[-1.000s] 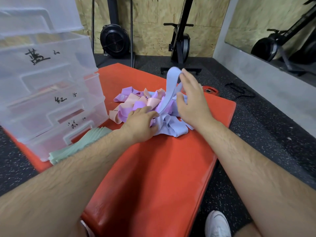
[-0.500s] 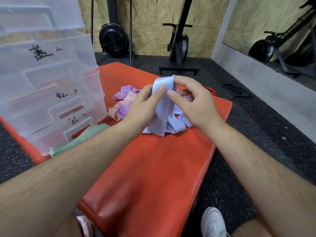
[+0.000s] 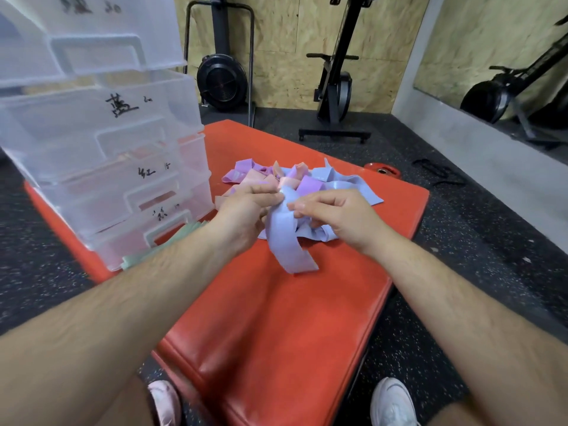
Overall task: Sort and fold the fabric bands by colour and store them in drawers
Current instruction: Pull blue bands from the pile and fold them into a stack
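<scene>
**Folding a blue band over the red mat**

A person stands over a red mat (image 3: 276, 318) and works on a blue band (image 3: 287, 238). Both hands are close together, almost touching. The left hand (image 3: 246, 213) pinches the top of the band, and the right hand (image 3: 335, 216) pinches it from the other side. So both hands are clamped on the same band.

The band is in the middle of the mat, just in front of the pile of bands (image 3: 292, 179). The pile is a mix of blue, purple and pink ones, on the far side of the hands. The band hangs down from the fingers like a ribbon. Its long way runs from the pinched top, far from the person, down to a loose end that lies on the mat, nearer and a bit to the right.

I think the step now is folding this blue band. To do it well, the person should line up the two edges, keep the band flat with no twist, and press the fold smooth. It should be lifted clear of the pile so no other band comes with it.

On the left stands a clear drawer tower (image 3: 101, 142), all shut, with marks written on the fronts. Some green bands (image 3: 172, 244) lie folded at its foot.
</scene>
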